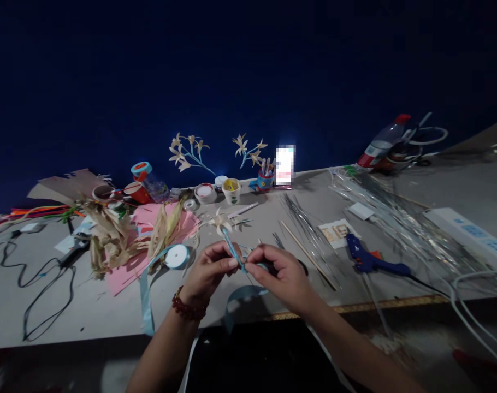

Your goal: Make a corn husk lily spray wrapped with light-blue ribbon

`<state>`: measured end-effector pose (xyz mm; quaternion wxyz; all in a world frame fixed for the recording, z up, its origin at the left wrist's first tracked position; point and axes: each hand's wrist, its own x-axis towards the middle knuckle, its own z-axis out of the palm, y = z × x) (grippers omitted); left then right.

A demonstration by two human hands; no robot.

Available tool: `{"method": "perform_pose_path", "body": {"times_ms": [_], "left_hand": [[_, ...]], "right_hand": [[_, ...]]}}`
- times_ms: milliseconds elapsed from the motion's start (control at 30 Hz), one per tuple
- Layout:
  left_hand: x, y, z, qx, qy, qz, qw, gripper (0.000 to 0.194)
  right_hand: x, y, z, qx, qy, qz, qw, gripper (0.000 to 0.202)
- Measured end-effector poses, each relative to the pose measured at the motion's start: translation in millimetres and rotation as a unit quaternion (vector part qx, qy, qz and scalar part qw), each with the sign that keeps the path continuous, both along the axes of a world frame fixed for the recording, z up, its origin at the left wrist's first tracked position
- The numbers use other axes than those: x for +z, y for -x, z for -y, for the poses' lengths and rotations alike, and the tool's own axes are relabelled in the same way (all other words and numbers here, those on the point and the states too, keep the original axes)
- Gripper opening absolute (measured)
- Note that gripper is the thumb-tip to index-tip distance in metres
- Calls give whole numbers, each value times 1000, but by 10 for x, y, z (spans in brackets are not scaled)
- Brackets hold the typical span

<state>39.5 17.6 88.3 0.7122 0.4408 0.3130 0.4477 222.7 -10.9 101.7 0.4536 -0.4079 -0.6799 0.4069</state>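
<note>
Between my hands is a handmade flower point(220, 219) with pale petals and a stem wrapped in light blue tape. My left hand point(213, 267), with a beaded bracelet at the wrist, pinches that stem. Fingertips of my right hand point(279, 273) close on the stem's lower end, where a loose strip of blue tape point(242, 295) hangs below. Exactly what lies under the right fingertips is hidden. Left of my hands sits a roll of blue tape point(177, 255), its free end trailing over the table's front edge.
Dried husks point(109, 237) lie on pink paper point(123, 275) at left. A blue glue gun point(371, 259), wooden stick point(308, 254) and wires point(309, 224) lie right. Behind stand cups point(231, 191), finished flower stems point(193, 153) and a lit phone point(284, 165). A power strip point(469, 234) is far right.
</note>
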Motion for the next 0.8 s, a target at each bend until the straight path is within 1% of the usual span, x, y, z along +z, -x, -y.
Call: {"method": "perform_pose_path", "body": {"times_ms": [133,267,333,400,500,633,700,800], "left_hand": [[-6,1,13,-2,2,-9,1000,17],[-1,3,18,13,-7,-28,999,20],[-8,6,16,17,-11,-29,999,20],[-23,10,11,17,-9,-24,1000,19],[-50,15,3,17,1,-8,1000,19],[-59,11,-5,16,2,2,1000,18],[-50,7,-4,22,1,-5,1000,19],[-39,9,8,34,-7,-28,999,21]], "right_hand": [[1,7,-4,-17,-26,12,999,6],[26,-2,-10,-31,-92,46,994,6],[20,3,-12,-40,-113,54,991,8],[-5,15,-17,-40,-101,49,993,8],[-66,40,-34,-36,-51,25,998,7],[-122,68,-59,-22,4,-9,1000,13],[-122,75,-65,-19,19,-21,999,13],[-108,76,-67,-24,17,-17,999,11]]}}
